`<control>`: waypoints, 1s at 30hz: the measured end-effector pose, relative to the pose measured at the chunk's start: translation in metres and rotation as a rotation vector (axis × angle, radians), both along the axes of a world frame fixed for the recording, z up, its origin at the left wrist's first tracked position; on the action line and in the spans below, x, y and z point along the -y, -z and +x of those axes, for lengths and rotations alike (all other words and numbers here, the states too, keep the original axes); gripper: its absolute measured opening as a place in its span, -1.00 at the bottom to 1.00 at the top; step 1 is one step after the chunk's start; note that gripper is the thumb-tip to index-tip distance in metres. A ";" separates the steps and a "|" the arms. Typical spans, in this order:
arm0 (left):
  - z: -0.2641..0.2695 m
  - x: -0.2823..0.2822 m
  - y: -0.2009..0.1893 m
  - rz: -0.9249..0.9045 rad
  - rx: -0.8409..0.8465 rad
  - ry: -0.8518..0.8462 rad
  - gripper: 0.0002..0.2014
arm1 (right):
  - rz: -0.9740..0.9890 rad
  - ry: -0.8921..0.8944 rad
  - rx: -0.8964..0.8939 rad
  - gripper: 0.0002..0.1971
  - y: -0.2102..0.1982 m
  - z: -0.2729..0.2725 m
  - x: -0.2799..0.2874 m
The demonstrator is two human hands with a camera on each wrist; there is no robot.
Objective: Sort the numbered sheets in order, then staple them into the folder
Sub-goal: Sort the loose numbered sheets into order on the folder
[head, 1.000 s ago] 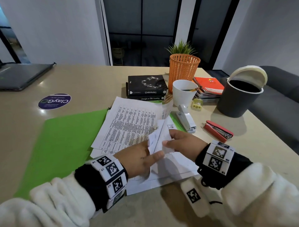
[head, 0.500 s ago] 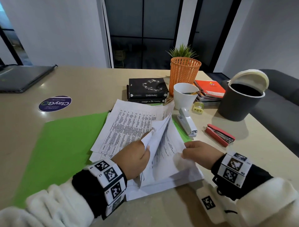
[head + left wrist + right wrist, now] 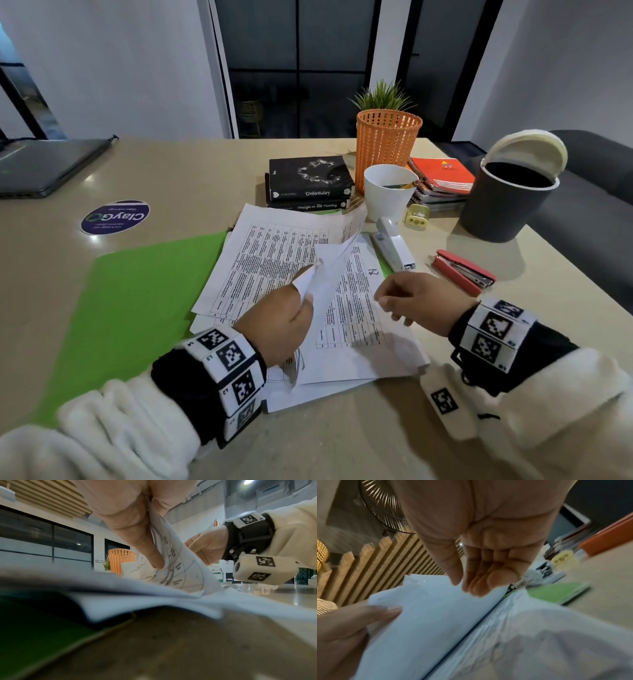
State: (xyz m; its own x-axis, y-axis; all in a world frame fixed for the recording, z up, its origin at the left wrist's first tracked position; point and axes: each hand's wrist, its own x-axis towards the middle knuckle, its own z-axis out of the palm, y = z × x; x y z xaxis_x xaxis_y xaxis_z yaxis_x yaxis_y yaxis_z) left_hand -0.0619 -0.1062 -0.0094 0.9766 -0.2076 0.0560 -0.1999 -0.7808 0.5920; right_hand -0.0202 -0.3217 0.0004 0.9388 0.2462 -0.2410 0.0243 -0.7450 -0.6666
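Observation:
A loose stack of printed, numbered sheets point(image 3: 359, 346) lies on the open green folder point(image 3: 137, 301). My left hand point(image 3: 305, 296) pinches several lifted sheets point(image 3: 330, 265) by their corner, thumb against fingers, and holds them up and leftward; the left wrist view shows this curled sheet point(image 3: 180, 566) under my left hand point(image 3: 154, 550). The uncovered page bears a handwritten number point(image 3: 373, 273) at its top right corner. My right hand point(image 3: 388, 301) hovers over that page, fingers loosely bent and holding nothing. In the right wrist view my right hand point(image 3: 471, 582) is just by the lifted sheets' point(image 3: 428, 615) edge.
A white stapler point(image 3: 394, 248) and a red stapler point(image 3: 462, 272) lie right of the sheets. Behind stand a white cup point(image 3: 388, 192), an orange basket point(image 3: 387, 144), black books point(image 3: 308, 181), notebooks point(image 3: 442, 178) and a dark bin point(image 3: 503, 202). A laptop point(image 3: 44, 164) sits far left.
My right hand has let go of the sheets and drawn back to the right. The left hand has swung the lifted sheets further left, uncovering the numbered page.

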 end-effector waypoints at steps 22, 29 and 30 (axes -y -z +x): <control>-0.008 0.000 -0.007 -0.199 -0.170 0.103 -0.69 | 0.114 -0.093 -0.107 0.03 -0.001 -0.001 -0.036; -0.005 0.000 -0.010 -0.127 -0.269 0.211 -0.45 | 0.091 -0.098 -0.080 -0.06 -0.002 -0.009 -0.041; -0.005 0.000 -0.010 -0.103 -0.285 0.211 -0.45 | 0.079 -0.100 -0.075 -0.06 -0.002 -0.010 -0.042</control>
